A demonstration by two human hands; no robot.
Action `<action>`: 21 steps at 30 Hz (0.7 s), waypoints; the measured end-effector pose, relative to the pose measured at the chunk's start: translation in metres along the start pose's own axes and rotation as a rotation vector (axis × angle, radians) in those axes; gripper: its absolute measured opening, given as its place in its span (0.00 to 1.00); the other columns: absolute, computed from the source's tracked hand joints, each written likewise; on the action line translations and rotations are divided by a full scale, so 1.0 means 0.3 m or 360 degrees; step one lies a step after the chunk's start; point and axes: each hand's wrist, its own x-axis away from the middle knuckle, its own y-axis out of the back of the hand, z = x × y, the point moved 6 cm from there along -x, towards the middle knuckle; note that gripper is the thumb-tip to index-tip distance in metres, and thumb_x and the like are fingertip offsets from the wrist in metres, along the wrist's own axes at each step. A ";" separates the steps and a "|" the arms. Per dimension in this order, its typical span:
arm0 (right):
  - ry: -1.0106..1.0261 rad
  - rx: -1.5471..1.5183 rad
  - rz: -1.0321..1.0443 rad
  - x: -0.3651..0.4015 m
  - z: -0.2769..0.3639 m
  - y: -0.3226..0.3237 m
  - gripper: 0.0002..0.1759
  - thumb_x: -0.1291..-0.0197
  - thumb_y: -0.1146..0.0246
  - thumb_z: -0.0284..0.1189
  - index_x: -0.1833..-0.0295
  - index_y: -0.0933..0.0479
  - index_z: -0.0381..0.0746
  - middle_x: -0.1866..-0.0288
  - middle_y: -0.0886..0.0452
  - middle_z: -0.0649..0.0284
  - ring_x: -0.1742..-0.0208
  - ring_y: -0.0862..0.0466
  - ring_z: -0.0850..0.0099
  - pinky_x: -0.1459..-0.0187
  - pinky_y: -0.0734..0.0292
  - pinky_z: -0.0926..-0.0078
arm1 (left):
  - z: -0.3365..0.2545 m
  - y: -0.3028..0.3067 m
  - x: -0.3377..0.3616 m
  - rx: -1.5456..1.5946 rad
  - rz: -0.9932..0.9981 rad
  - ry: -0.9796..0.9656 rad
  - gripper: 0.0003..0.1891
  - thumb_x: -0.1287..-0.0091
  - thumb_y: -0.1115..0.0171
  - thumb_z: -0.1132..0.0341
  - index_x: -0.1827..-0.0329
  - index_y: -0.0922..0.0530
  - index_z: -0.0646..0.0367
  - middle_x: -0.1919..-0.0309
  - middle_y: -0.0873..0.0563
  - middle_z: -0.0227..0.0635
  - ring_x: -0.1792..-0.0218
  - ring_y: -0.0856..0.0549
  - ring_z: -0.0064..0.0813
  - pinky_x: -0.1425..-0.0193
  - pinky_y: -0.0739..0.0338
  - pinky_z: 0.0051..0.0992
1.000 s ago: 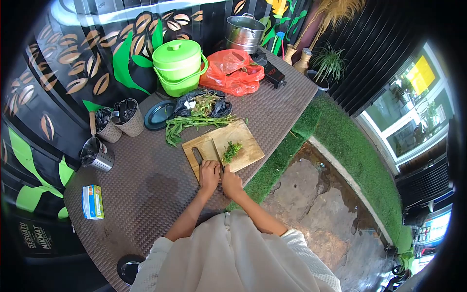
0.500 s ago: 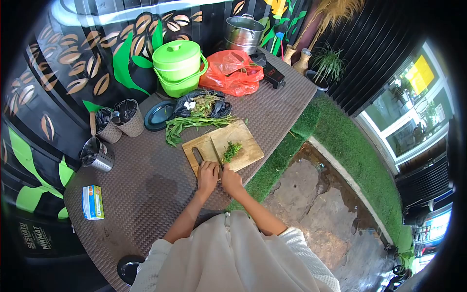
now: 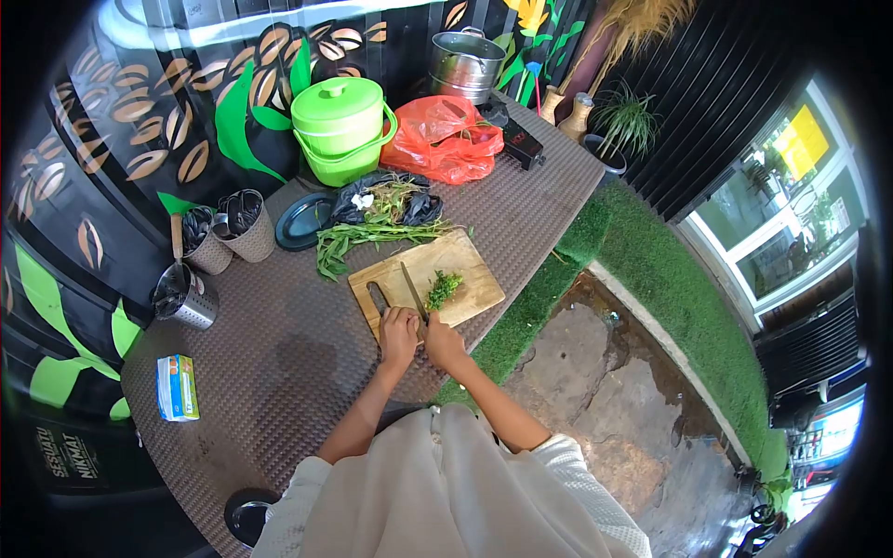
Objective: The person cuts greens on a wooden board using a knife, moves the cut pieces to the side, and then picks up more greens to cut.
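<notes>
A wooden cutting board (image 3: 470,265) lies near the table's right edge, with a small heap of chopped greens (image 3: 444,289) on it. My right hand (image 3: 444,342) is closed around the handle of a knife (image 3: 414,288), whose blade points away from me, left of the greens. Beside it, my left hand (image 3: 399,333) rests on the near-left part of the board with its fingers curled; what lies under them is hidden. Long-stemmed leafy greens (image 3: 358,244) lie just beyond the board, against a black plastic bag (image 3: 423,206) with stems on it.
Behind stand a green lidded container (image 3: 339,121), a red plastic bag (image 3: 446,139) and a steel pot (image 3: 467,67). Utensil holders (image 3: 249,228), a dark plate (image 3: 302,221) and a blue-and-white packet (image 3: 177,388) are on the left. A black dish (image 3: 247,513) sits at the near edge.
</notes>
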 end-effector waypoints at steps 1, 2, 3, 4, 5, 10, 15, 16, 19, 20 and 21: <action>0.0017 0.0010 0.0025 0.000 0.005 0.007 0.19 0.36 0.50 0.31 0.45 0.40 0.30 0.64 0.19 0.38 0.60 0.17 0.44 0.59 0.21 0.51 | 0.005 0.000 0.001 0.0008 -0.0010 0.0011 0.01 0.42 0.42 0.78 0.69 0.22 0.66 0.70 0.21 0.44 0.63 0.24 0.45 0.57 0.29 0.38; 0.0017 0.0009 0.0023 0.015 0.012 0.003 0.19 0.36 0.50 0.31 0.45 0.40 0.30 0.64 0.19 0.38 0.60 0.17 0.44 0.59 0.21 0.51 | 0.008 0.000 0.004 0.0007 -0.0010 0.0009 0.01 0.42 0.42 0.78 0.69 0.22 0.66 0.70 0.21 0.44 0.63 0.24 0.45 0.57 0.29 0.38; 0.0028 0.0034 -0.0071 0.040 0.016 -0.005 0.20 0.37 0.49 0.30 0.45 0.40 0.30 0.66 0.19 0.39 0.61 0.17 0.44 0.60 0.21 0.50 | 0.010 0.000 0.005 0.0003 -0.0009 0.0023 0.01 0.42 0.42 0.78 0.69 0.22 0.66 0.70 0.21 0.44 0.62 0.24 0.45 0.57 0.29 0.39; 0.0037 0.0063 -0.0166 0.058 0.018 -0.008 0.20 0.37 0.49 0.30 0.45 0.41 0.30 0.67 0.18 0.40 0.62 0.16 0.44 0.61 0.21 0.50 | 0.011 -0.002 0.004 0.0001 -0.0008 0.0039 0.01 0.42 0.42 0.78 0.69 0.22 0.66 0.70 0.21 0.44 0.62 0.24 0.46 0.57 0.29 0.39; 0.0034 0.0067 -0.0166 0.061 0.020 -0.020 0.20 0.37 0.49 0.30 0.45 0.41 0.30 0.67 0.18 0.40 0.62 0.16 0.44 0.61 0.21 0.50 | 0.010 -0.005 0.004 0.0006 -0.0009 0.0040 0.01 0.42 0.42 0.78 0.69 0.22 0.66 0.70 0.21 0.44 0.62 0.24 0.46 0.57 0.29 0.39; -0.0100 0.0045 -0.0187 0.024 -0.026 -0.042 0.17 0.36 0.50 0.32 0.48 0.40 0.31 0.70 0.18 0.41 0.65 0.17 0.43 0.60 0.22 0.48 | -0.027 0.015 0.009 -0.0130 0.0006 -0.0041 0.02 0.40 0.42 0.76 0.67 0.21 0.65 0.69 0.21 0.44 0.61 0.24 0.46 0.55 0.29 0.38; -0.0106 -0.0040 -0.0091 -0.005 -0.085 0.037 0.18 0.35 0.50 0.35 0.48 0.39 0.31 0.67 0.19 0.40 0.62 0.17 0.43 0.60 0.22 0.48 | -0.027 0.020 0.022 -0.0163 -0.0019 -0.0098 0.04 0.39 0.43 0.74 0.65 0.20 0.63 0.66 0.19 0.42 0.59 0.24 0.45 0.52 0.30 0.38; -0.0108 -0.0057 0.0014 -0.007 -0.092 0.038 0.20 0.36 0.49 0.35 0.47 0.39 0.31 0.65 0.18 0.40 0.60 0.17 0.44 0.59 0.22 0.49 | -0.020 0.011 0.017 -0.0159 0.0018 -0.0050 0.04 0.38 0.43 0.74 0.64 0.20 0.62 0.66 0.19 0.41 0.58 0.23 0.44 0.51 0.31 0.38; -0.0031 -0.0108 0.0041 -0.007 -0.092 0.058 0.19 0.36 0.49 0.34 0.47 0.39 0.31 0.64 0.19 0.38 0.60 0.18 0.42 0.58 0.23 0.46 | -0.012 -0.029 -0.016 -0.0109 0.0128 0.0011 0.04 0.38 0.44 0.74 0.63 0.21 0.61 0.65 0.18 0.39 0.58 0.23 0.41 0.52 0.32 0.37; -0.0032 -0.0107 0.0041 -0.005 -0.093 0.061 0.19 0.36 0.49 0.34 0.47 0.39 0.31 0.64 0.19 0.38 0.60 0.18 0.42 0.58 0.23 0.46 | -0.011 -0.037 -0.025 -0.0107 0.0128 0.0011 0.04 0.38 0.44 0.74 0.63 0.21 0.61 0.65 0.18 0.39 0.58 0.23 0.41 0.52 0.32 0.37; -0.0021 -0.0090 0.0047 0.000 -0.089 0.063 0.18 0.36 0.50 0.33 0.47 0.39 0.31 0.64 0.19 0.37 0.60 0.18 0.42 0.58 0.24 0.46 | -0.009 -0.044 -0.034 -0.0090 0.0135 0.0022 0.04 0.37 0.44 0.74 0.63 0.21 0.61 0.65 0.17 0.38 0.58 0.22 0.40 0.51 0.33 0.36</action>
